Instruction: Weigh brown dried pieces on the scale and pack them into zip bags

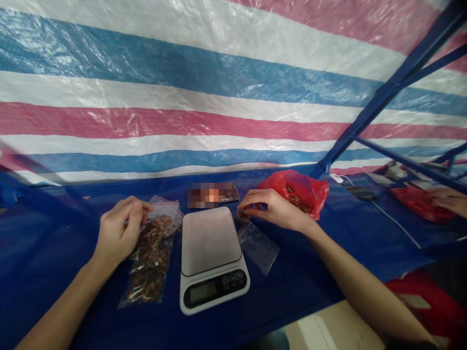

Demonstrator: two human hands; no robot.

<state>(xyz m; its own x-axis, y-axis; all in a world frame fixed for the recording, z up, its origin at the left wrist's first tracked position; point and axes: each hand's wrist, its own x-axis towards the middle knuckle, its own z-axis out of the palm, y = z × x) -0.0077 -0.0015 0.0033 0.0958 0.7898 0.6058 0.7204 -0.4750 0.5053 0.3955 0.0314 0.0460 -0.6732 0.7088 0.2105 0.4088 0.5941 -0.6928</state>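
Observation:
My left hand (122, 227) is beside several clear zip bags (151, 262) filled with brown dried pieces. Its fingers are curled in, with the thumb against them and the fingertips at the top bag's edge. Whether they pinch anything is hidden. On the other side, my right hand (268, 206) has its fingers and thumb closed at the rim of a small round cup (243, 217), which has brown bits in it. Between my hands lies a white kitchen scale (210, 243) with a bare metal plate. An unfilled clear zip bag (260, 247) rests against its right side.
Behind the scale lies a phone (229, 192), partly blurred. A red plastic bag (292, 192) of brown pieces stands open behind my right forearm. Blue metal bars (365, 109) and a striped sheet (182, 97) bound the blue table. At far right is another person's hand (450, 199) by a red bag.

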